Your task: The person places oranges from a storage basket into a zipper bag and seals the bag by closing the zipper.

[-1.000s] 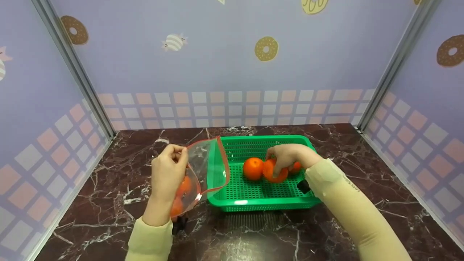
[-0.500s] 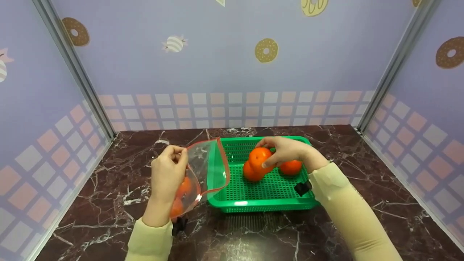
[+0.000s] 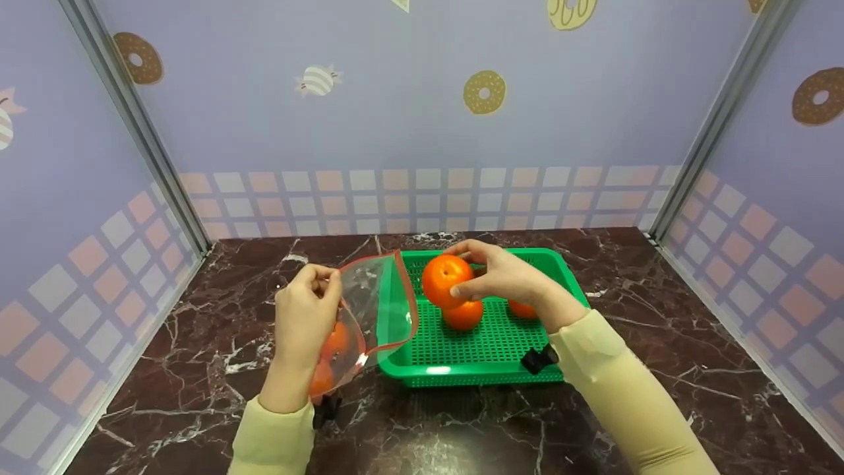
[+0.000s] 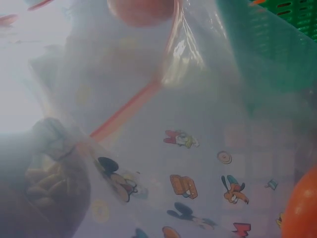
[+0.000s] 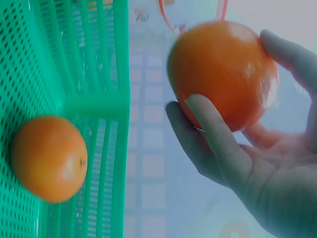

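Note:
My left hand [image 3: 306, 316] pinches the upper edge of a clear plastic zip bag [image 3: 379, 293] with a red rim, whose mouth gapes toward the basket. Oranges [image 3: 336, 340] show through its lower part; cartoon prints cover the film in the left wrist view. My right hand [image 3: 504, 274] holds a glossy orange [image 3: 448, 280] between thumb and fingers, raised above the green basket [image 3: 491, 369] and close to the bag's mouth. In the right wrist view the fingers curl around this orange [image 5: 223, 74]. Another orange [image 3: 463, 315] lies in the basket below it.
One more orange [image 3: 522, 309] sits at the basket's right, partly hidden by my right wrist. The basket stands on a dark marbled table [image 3: 461, 429]. Patterned walls [image 3: 422, 119] enclose the back and both sides.
My right hand has lifted an orange from the basket and carried it up and left toward the bag. The left hand and the bag have stayed in place.

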Available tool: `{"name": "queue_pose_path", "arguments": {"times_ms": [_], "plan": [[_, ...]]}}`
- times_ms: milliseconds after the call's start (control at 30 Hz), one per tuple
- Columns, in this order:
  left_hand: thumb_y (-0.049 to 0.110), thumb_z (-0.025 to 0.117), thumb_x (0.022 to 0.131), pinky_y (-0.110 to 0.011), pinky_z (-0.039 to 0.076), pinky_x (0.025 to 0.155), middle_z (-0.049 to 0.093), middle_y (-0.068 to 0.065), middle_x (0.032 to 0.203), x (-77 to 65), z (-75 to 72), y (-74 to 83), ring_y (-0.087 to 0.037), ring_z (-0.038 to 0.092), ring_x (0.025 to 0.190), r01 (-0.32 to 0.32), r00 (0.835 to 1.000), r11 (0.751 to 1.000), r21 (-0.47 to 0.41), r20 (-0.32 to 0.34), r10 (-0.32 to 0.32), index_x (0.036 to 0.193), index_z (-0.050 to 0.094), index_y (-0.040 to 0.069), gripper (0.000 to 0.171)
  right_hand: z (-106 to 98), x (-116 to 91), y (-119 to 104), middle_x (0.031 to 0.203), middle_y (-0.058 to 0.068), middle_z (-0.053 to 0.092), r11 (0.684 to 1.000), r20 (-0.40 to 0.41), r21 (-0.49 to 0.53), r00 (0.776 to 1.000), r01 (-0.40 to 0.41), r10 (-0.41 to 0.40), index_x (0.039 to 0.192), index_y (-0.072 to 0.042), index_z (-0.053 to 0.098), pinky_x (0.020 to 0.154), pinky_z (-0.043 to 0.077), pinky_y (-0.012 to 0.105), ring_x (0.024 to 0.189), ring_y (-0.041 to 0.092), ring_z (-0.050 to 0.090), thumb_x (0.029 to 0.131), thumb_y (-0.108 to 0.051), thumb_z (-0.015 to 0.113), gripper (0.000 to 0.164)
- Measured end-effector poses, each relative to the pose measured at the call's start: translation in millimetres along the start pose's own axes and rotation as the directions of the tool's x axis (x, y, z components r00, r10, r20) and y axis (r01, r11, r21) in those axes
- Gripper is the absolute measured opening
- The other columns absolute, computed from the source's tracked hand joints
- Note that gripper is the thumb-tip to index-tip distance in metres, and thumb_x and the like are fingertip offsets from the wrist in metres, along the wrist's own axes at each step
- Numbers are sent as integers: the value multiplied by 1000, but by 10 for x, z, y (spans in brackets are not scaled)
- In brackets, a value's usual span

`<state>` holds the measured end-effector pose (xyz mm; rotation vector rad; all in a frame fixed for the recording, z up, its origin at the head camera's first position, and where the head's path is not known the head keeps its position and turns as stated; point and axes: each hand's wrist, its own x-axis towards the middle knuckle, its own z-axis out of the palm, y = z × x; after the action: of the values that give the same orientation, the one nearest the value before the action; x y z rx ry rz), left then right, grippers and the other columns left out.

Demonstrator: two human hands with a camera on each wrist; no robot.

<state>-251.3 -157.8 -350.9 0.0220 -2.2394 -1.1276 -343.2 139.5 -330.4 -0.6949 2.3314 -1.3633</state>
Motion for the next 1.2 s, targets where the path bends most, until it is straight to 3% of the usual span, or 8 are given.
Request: {"name": "queue_pose_path", "arguments": {"times_ms": [133,267,833,1200], "plan": [[15,62,101,-19,36,38,69,-7,64,-3,-8,3,0,46,37,0,1000,1000,1,0,0,99,73,3,16,141,10,-56,139,10,58,997,-27,75,999,20,-19,142,-23,54,87,60,43,105,30,68,87,-21,81,61],[14,62,101,-17,35,38,69,-8,64,-7,-18,2,2,45,37,-8,1000,1000,-2,-5,8,99,73,2,17,280,18,-114,139,11,58,992,-37,120,999,42,-38,142,-20,54,89,61,47,110,30,67,87,-19,82,62],[14,62,100,-20,41,37,69,-7,63,-4,-13,-33,-5,53,40,-13,1000,1000,-13,-12,13,99,73,2,16,623,102,-236,139,7,60,998,-58,4,996,67,-66,142,-22,53,100,53,46,112,24,65,86,-27,84,64],[13,63,100,-18,38,38,68,-7,63,2,-23,-15,0,47,37,-22,1000,1000,-4,-22,22,96,72,3,14,677,49,-379,143,6,56,990,-95,1,985,141,-141,145,-22,51,101,54,46,123,27,60,86,-21,84,67]]}}
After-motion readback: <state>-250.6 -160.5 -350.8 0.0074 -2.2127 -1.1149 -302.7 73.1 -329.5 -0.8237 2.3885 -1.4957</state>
